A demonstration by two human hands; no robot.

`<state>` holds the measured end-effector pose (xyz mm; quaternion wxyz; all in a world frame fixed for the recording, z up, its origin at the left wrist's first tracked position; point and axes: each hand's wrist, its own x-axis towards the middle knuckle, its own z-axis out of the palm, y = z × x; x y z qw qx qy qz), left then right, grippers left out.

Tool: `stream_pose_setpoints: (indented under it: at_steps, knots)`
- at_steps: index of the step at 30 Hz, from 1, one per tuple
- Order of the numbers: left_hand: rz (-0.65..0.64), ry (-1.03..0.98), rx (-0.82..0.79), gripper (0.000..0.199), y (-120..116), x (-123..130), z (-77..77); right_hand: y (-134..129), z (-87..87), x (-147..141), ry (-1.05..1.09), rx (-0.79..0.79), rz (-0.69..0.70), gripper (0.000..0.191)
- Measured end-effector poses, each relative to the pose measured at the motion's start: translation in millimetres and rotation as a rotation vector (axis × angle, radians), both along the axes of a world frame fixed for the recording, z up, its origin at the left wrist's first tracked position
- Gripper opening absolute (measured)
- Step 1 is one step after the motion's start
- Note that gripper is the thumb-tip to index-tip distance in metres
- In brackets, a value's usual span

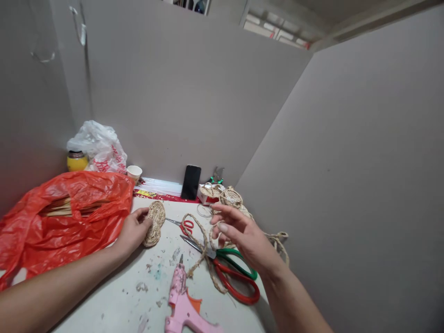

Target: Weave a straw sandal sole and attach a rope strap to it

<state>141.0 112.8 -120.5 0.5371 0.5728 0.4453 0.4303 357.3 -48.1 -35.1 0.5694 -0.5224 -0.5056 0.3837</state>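
My left hand (136, 230) grips the edge of a small sole-shaped piece of coiled straw braid (156, 224), thumb in front, over the left part of the table. My right hand (239, 233) hovers at the right with its fingers apart, close to a loose straw braid cord (204, 238); whether the fingertips touch the cord is hard to tell. Below that hand lie large scissors (239, 277) with one green and one red handle, partly under the cord. Small red-handled scissors (186, 226) rest between the hands. A pink glue gun (183, 300) lies nearest me, nozzle pointing away.
An orange-red plastic bag (104, 231) with straw strips inside covers the left side. Along the back wall stand a paper cup (134, 172), a phone (191, 182), green-handled pliers (217, 175) and more coiled braid (231, 197). Grey partitions (347, 175) close in the table.
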Motion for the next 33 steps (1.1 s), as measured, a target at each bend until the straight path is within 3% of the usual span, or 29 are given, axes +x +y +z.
stream_pose_setpoints:
  at_steps: [3,6,8,11,14,17,24,33]
  knots:
    - [0.054,0.022,0.066,0.053,-0.8,-4.0,6.2,-0.6,-5.1,-17.1,0.1,-0.056,0.204,0.028]
    - [0.058,0.008,0.172,0.046,-16.3,-8.1,18.2,-0.5,-9.8,-29.7,0.116,-0.08,0.296,0.027]
    - [-0.12,-0.031,0.238,0.031,-33.0,-9.6,26.6,-0.6,-11.5,-34.9,0.113,-0.1,0.328,0.027]
    - [-0.379,-0.063,0.227,0.024,-55.5,-10.2,34.6,-0.6,-13.5,-39.0,0.126,-0.123,0.363,0.027]
    - [-0.466,-0.029,0.236,0.019,-65.4,-9.9,36.8,-0.2,-16.0,-40.7,0.152,-0.127,0.377,0.029]
    - [-0.474,-0.029,0.22,0.016,-66.4,-9.6,37.5,0.1,-17.7,-41.3,0.162,-0.13,0.377,0.03]
    - [-0.49,-0.156,0.013,0.018,-70.2,-8.7,40.7,-0.8,-16.1,-39.4,0.178,-0.115,0.407,0.033]
    - [-0.448,-0.255,-0.086,0.02,-76.6,-9.2,52.6,-4.3,-14.7,-43.1,0.299,-0.1,0.442,0.041]
